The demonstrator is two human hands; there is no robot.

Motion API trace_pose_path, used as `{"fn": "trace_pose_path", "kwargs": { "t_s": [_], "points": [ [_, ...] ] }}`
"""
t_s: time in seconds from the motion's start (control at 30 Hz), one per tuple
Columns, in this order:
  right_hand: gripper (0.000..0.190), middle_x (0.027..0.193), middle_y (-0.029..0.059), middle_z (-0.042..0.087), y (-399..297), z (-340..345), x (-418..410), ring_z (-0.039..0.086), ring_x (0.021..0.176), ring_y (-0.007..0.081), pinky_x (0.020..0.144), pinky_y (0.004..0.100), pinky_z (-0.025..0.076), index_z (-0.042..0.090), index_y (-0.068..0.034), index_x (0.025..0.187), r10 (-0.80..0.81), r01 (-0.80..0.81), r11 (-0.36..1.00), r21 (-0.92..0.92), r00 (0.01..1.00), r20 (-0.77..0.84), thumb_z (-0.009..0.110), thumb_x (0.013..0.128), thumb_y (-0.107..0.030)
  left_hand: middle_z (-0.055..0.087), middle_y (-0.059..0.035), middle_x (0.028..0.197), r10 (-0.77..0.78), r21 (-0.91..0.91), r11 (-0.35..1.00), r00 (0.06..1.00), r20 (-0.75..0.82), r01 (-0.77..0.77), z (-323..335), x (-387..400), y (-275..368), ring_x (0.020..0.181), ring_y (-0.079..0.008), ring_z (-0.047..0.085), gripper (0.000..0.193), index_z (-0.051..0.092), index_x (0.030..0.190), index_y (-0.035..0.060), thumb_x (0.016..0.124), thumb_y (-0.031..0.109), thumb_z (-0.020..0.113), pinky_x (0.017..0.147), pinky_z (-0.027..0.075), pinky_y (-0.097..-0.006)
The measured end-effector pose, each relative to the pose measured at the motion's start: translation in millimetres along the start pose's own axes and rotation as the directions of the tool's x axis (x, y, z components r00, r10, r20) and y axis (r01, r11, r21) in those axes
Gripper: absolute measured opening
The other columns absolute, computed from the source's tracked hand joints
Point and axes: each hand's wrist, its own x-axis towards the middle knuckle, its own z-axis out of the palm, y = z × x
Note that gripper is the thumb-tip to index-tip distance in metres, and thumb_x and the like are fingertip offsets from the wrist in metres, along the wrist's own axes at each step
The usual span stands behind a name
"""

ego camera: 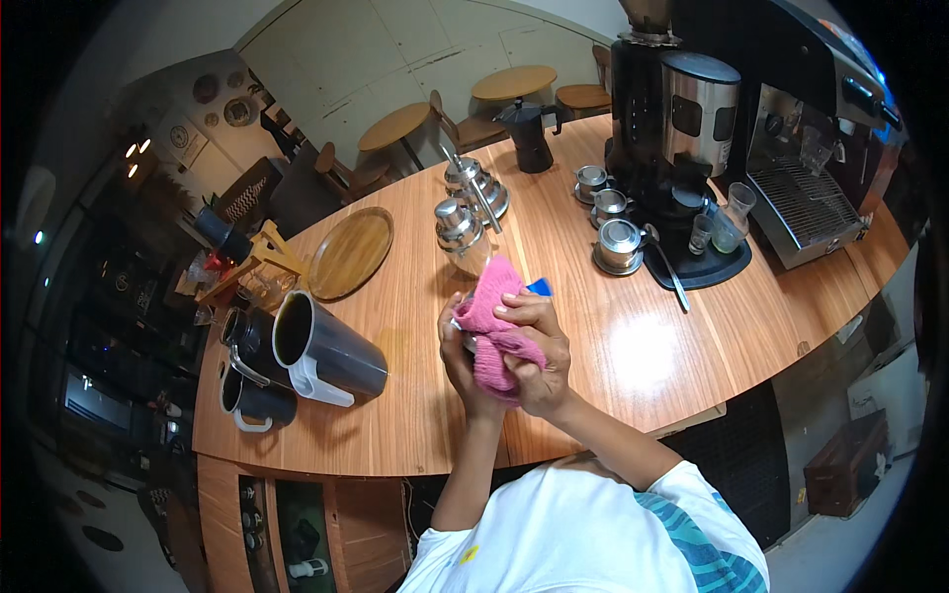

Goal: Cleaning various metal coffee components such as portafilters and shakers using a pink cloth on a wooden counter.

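Both my hands are together above the near middle of the wooden counter. My right hand (545, 352) presses and bunches a pink cloth (498, 296) with its fingers. From the other side, my left hand (463, 367) cups the cloth and a shiny object inside it. Most of that object is covered, so I cannot tell what it is. A small blue piece (540, 287) sticks out beyond my right fingers. Just past the cloth stands a cocktail shaker (460, 233) with a metal top, and a gooseneck kettle (478, 189) is behind it.
Left on the wooden counter (430, 415) are a large dark-filled pitcher (334, 348), a smaller jug (259, 404) and a round wooden tray (351, 253). To the right are metal drip filters (619, 241), a long spoon (671, 274), a coffee grinder (645, 111) and an espresso machine (808, 185). A moka pot (530, 137) stands behind.
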Motion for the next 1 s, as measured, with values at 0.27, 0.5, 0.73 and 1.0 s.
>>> {"fn": "trace_pose_path", "kwargs": {
  "t_s": [0.27, 0.5, 0.73, 1.0],
  "points": [
    [0.028, 0.095, 0.0149, 0.056, 46.1, -21.5, -16.5, 0.053, 0.096, 0.0236, 0.088, 0.0326, 0.041, 0.054, 0.002, 0.11, 0.594, -0.597, 0.801, -0.04, 0.802, -0.059, 0.043, 0.092, -0.017, 0.05, -0.0134, 0.117, 0.043, 0.059, 0.997, 0.996, 0.072, -0.047, 37.7, -5.6, 29.8, 0.106, -0.0197, 0.053, 0.064, 0.035, 0.13, 0.0041, 0.089, 0.053, 0.045, 0.092, 0.044, -0.0324],
    [0.036, 0.112, 0.0151, 0.057, -3.5, -22.6, 17.7, 0.055, 0.102, 0.0275, 0.093, 0.0351, 0.042, 0.057, 0.002, 0.112, 0.018, -0.015, 0.999, -0.034, 0.996, 0.089, 0.057, 0.077, -0.007, 0.046, -0.013, 0.12, 0.3, 0.302, 0.904, 0.952, 0.054, -0.302, 32.6, 8.1, 18.6, 0.11, -0.0204, 0.048, 0.071, 0.024, 0.133, 0.0057, 0.082, 0.032, 0.067, 0.095, 0.039, -0.0324],
    [0.031, 0.081, 0.0128, 0.054, 9.1, -11.5, 26.2, 0.053, 0.073, 0.0288, 0.064, 0.0368, 0.043, 0.059, 0.0, 0.099, 0.052, -0.03, 0.966, -0.255, 0.995, 0.08, 0.066, 0.068, -0.004, 0.038, -0.017, 0.123, 0.401, 0.318, 0.876, 0.914, -0.058, -0.364, 35.1, -3.7, 15.0, 0.112, -0.0257, 0.046, 0.077, 0.019, 0.133, 0.0041, 0.083, 0.038, 0.066, 0.094, 0.039, -0.0358],
    [0.02, 0.059, 0.0015, 0.052, -5.9, -11.3, 43.2, 0.047, 0.054, 0.007, 0.048, 0.0248, 0.038, 0.056, 0.002, 0.076, 0.465, -0.457, 0.88, 0.132, 0.884, -0.04, 0.057, 0.089, -0.014, 0.044, -0.0171, 0.12, 0.319, 0.327, 0.877, 0.936, 0.151, -0.352, 21.4, -6.0, 36.6, 0.109, -0.0259, 0.05, 0.103, 0.019, 0.135, -0.0022, 0.065, 0.04, 0.081, 0.092, 0.044, -0.036]
  ]
}}
